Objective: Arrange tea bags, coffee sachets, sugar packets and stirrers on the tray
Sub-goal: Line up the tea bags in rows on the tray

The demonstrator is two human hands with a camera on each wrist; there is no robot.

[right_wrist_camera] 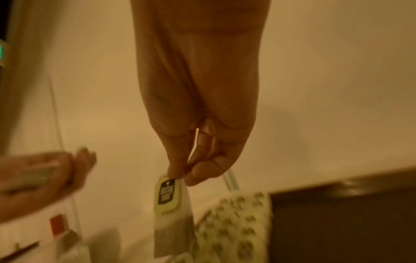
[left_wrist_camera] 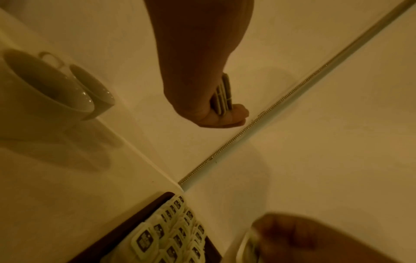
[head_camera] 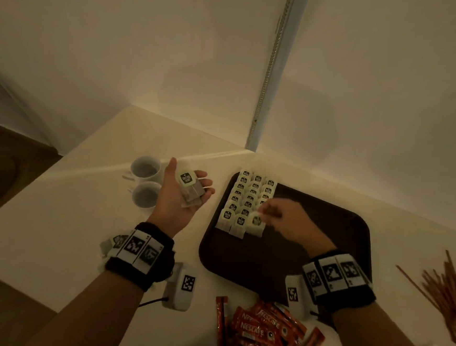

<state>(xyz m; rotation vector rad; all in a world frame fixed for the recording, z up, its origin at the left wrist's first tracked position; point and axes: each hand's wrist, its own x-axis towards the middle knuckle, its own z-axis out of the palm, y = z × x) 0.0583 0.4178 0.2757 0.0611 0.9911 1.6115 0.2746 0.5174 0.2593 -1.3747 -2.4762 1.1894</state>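
Three rows of tea bags (head_camera: 248, 199) on tray (head_camera: 325, 235), right hand (head_camera: 286, 218) pinching one

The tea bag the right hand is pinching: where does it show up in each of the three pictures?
Head view: tea bag at the near end of the rows on the tray, under the right hand.
Left wrist view: bottom right corner, blurred.
Right wrist view: centre, hanging from the fingertips.
Shared landmark: the rows of tea bags on the tray.
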